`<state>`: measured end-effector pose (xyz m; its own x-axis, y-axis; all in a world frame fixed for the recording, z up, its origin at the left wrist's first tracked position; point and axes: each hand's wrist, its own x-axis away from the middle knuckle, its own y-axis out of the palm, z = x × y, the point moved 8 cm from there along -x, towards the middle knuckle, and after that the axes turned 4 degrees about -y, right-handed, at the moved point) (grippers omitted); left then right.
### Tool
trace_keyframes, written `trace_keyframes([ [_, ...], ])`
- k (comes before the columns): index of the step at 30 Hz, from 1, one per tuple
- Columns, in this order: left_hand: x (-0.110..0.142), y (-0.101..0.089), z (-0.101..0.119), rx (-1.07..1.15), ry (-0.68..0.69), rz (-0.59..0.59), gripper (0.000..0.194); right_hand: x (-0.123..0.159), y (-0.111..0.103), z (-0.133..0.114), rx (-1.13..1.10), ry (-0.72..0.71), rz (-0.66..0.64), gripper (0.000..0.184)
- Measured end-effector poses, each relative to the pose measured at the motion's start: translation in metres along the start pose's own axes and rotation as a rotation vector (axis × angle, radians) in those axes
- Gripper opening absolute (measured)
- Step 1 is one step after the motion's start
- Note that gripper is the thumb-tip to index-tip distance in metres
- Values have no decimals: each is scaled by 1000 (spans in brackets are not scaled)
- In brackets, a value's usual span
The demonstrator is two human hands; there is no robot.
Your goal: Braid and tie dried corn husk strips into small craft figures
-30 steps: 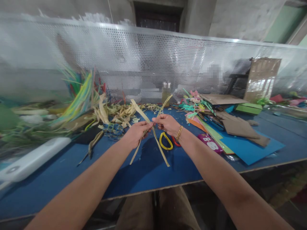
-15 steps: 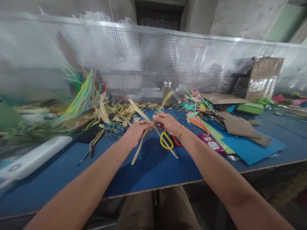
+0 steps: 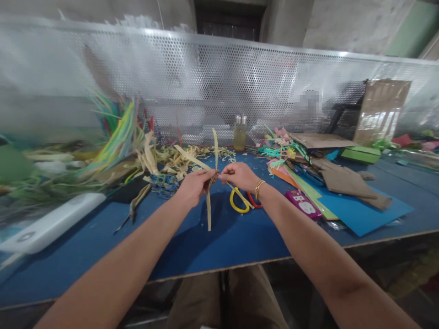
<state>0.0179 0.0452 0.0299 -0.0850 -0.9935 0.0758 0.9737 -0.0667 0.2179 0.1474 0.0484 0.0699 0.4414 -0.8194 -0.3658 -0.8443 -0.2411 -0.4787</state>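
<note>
Pale straw-coloured strips (image 3: 209, 210) cross one another between my two hands, over the blue table. My left hand (image 3: 197, 185) is closed, pinching them near the crossing. One end points up, one slants to the upper left, one hangs down and one runs to the lower right. My right hand (image 3: 240, 176), with a gold bracelet at the wrist, is closed in a pinch on the strips just right of the crossing. Fingers hide the crossing itself. Scissors with a yellow handle (image 3: 239, 201) and a red handle (image 3: 254, 201) lie just below my right hand.
Dried strips (image 3: 185, 162) are heaped behind my left hand, with coloured strands (image 3: 120, 137) farther left. A white power strip (image 3: 55, 224) lies front left. A glass jar (image 3: 239, 133) stands behind; blue paper (image 3: 360, 214), cardboard (image 3: 346, 180) and a purple packet (image 3: 302, 204) lie right.
The strips have turned between my fingers: the upper end swung left to nearly upright, and the lower end swung right to hang almost straight down. Both hands stay close together.
</note>
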Motion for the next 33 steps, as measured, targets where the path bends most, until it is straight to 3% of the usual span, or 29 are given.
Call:
trace_keyframes([
  [6,1,1,0,-10,-9,5,24,0,2,0,9,8,-75,15],
  [12,4,9,-1,53,-75,-93,13,-1,-1,0,-9,9,-77,16],
  [22,3,7,-6,113,-137,-94,8,0,-11,-10,246,-96,-61,27],
  [29,-2,-1,-4,219,-54,-1,8,9,-24,-39,496,-162,289,29],
  [33,-1,-1,-3,250,-32,23,10,13,-9,-41,630,-57,268,34],
])
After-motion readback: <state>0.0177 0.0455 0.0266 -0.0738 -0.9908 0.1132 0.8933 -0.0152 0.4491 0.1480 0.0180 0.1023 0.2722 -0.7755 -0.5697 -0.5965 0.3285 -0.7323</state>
